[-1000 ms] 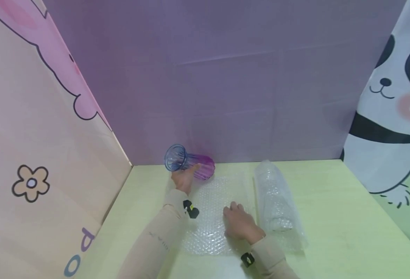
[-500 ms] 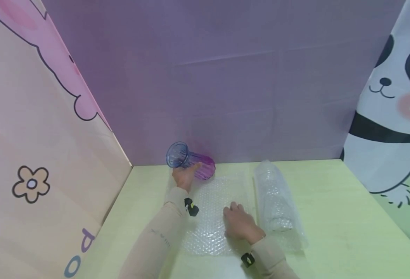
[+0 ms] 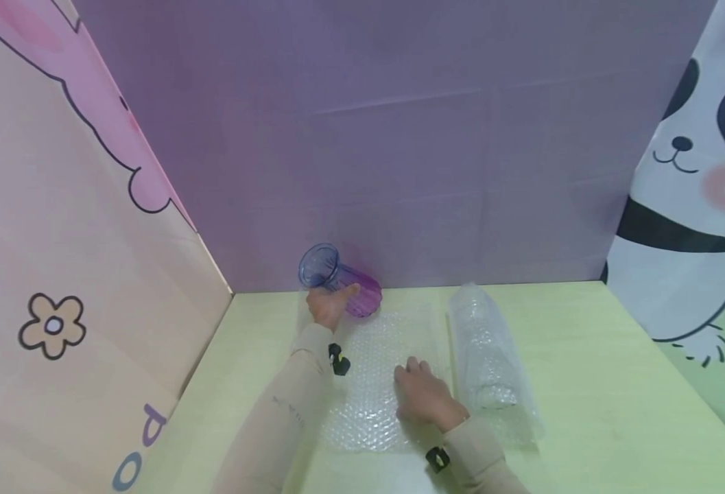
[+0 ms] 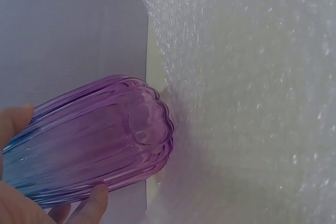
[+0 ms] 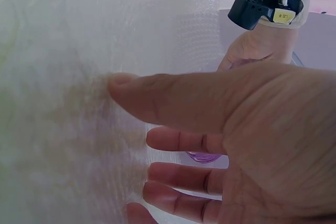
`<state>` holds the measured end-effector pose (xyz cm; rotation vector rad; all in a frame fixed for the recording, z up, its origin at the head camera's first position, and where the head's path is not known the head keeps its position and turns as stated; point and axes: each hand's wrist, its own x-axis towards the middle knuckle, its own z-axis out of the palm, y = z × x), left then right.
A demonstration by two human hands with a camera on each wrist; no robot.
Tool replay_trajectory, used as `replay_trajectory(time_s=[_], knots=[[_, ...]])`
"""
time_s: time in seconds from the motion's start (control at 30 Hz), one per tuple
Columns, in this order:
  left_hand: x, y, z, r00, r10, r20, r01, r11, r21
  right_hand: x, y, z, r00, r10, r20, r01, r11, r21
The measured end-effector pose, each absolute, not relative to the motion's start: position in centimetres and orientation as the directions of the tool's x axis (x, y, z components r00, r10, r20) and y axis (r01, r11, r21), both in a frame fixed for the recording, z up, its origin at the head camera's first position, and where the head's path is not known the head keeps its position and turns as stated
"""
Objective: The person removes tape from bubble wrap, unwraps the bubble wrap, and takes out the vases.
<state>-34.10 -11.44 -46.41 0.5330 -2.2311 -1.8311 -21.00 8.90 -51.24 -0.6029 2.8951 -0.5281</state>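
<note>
In the head view my left hand (image 3: 328, 306) grips a ribbed glass vase (image 3: 362, 291) around its middle, over the far end of a bubble wrap sheet (image 3: 371, 412). The vase leans, its flared blue mouth up to the left and its purple base down to the right. From the left wrist view, the base of the vase (image 4: 142, 124) is close to the wrap's far edge; whether they touch I cannot tell. Resting on the wrap's right part is my right hand (image 3: 424, 394). Its fingers (image 5: 181, 177) are extended and hold nothing in the right wrist view.
Right of the sheet lies a bundle (image 3: 488, 357) in bubble wrap, with a clear, glass-like shape inside. The pale green table (image 3: 597, 384) ends at a purple backdrop (image 3: 399, 171). Printed panels stand at left and right.
My left hand has lifted the vase's mouth a little up and to the right, so the vase stands steeper. The right hand and the bubble wrap stay where they were.
</note>
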Motion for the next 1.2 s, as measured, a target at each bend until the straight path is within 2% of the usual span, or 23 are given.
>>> replay_trajectory(time_s=[0.73, 1.2], knots=[[-35.6, -10.6, -46.4, -0.932, -0.356, 0.062, -0.085, 0.381, 0.920, -21.2, 8.9, -51.4, -0.911, -0.405, -0.076, -0.353, 0.862, -0.363], [-36.3, -10.5, -46.8, -0.939, -0.330, 0.098, -0.049, 0.409, 0.911, -21.2, 8.9, -51.6, -0.914, -0.400, -0.071, -0.354, 0.869, -0.347]])
